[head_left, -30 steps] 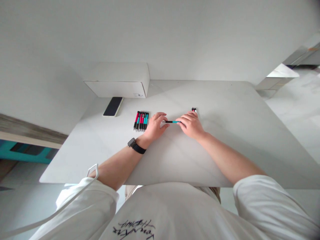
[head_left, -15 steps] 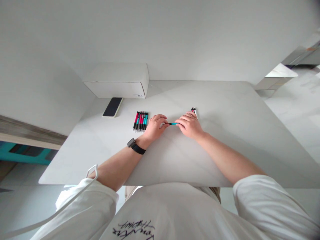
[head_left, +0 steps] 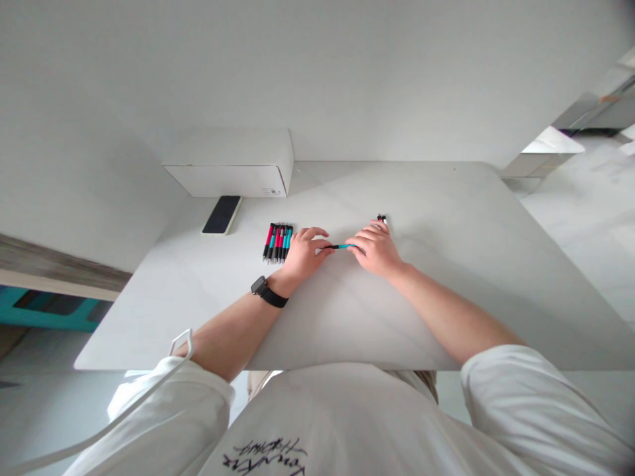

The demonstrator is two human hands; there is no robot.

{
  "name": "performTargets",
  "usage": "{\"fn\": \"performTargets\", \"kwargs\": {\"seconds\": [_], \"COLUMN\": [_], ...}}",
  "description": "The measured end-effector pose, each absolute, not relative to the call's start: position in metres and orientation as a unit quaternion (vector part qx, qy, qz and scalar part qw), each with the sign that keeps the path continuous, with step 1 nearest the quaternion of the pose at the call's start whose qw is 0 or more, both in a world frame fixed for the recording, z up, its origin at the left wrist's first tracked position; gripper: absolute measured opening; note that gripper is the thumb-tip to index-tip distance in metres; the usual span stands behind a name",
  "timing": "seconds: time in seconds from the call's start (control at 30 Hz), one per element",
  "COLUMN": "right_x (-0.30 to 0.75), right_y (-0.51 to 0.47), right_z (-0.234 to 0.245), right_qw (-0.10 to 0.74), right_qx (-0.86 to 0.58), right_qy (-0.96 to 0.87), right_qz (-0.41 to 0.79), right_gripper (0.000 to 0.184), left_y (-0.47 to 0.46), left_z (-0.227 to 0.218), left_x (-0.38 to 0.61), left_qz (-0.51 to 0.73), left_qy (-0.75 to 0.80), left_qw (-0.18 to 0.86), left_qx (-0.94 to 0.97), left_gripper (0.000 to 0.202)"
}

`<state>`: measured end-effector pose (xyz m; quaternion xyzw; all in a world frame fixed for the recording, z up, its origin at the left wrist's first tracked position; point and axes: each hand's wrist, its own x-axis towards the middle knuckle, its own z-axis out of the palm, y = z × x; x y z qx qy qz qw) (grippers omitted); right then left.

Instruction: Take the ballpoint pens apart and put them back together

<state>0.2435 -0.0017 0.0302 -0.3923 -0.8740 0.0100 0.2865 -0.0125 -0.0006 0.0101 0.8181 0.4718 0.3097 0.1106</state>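
A teal and black pen (head_left: 343,246) lies level between my two hands, just above or on the white table. My left hand (head_left: 306,252) pinches its black tip end between thumb and fingers. At the other end, my right hand (head_left: 376,248) is closed on the teal barrel, hiding the rest of it. Left of my left hand, several pens (head_left: 278,243) in pink, teal and black lie side by side in a row. Beyond my right fingers, the ends of a few more pens (head_left: 382,218) stick out, mostly covered by the hand.
The white table (head_left: 446,311) spans the view. At its back left, a long white box (head_left: 228,180) rests against the wall, with a dark-screened phone (head_left: 222,215) in front of it. A white cable (head_left: 119,418) runs past my left sleeve.
Both hands keep hold of the pen in nearly the same place. Slightly more of its black end shows beside my left fingers, and the right hand covers more of the pens behind it.
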Motion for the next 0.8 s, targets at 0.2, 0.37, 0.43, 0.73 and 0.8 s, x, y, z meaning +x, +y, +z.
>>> {"fn": "performTargets", "kwargs": {"seconds": [0.2,0.37,0.43,0.73,0.8], "right_x": [0.25,0.245,0.236,0.225,0.235], "right_y": [-0.001,0.008,0.008,0.008,0.015], "right_z": [0.048,0.035,0.026,0.024,0.025], "right_qw": [0.402,0.489,0.498,0.582,0.591], "right_qx": [-0.449,-0.457,-0.431,-0.408,-0.406], "right_qy": [-0.797,-0.663,-0.59,-0.459,-0.472], "right_qz": [0.026,0.335,0.466,0.533,0.514], "right_gripper": [0.053,0.051,0.049,0.063,0.077], "left_y": [0.001,-0.008,-0.013,-0.021,-0.023], "left_z": [0.015,0.023,0.022,0.019,0.024], "left_x": [-0.013,-0.005,0.0,0.01,0.007], "left_qz": [0.395,0.435,0.421,0.367,0.381], "left_qy": [0.487,0.468,0.456,0.418,0.4], "left_qw": [0.174,0.256,0.284,0.297,0.296], "left_qx": [0.759,0.726,0.731,0.776,0.779], "left_gripper": [0.024,0.04,0.042,0.047,0.048]}}
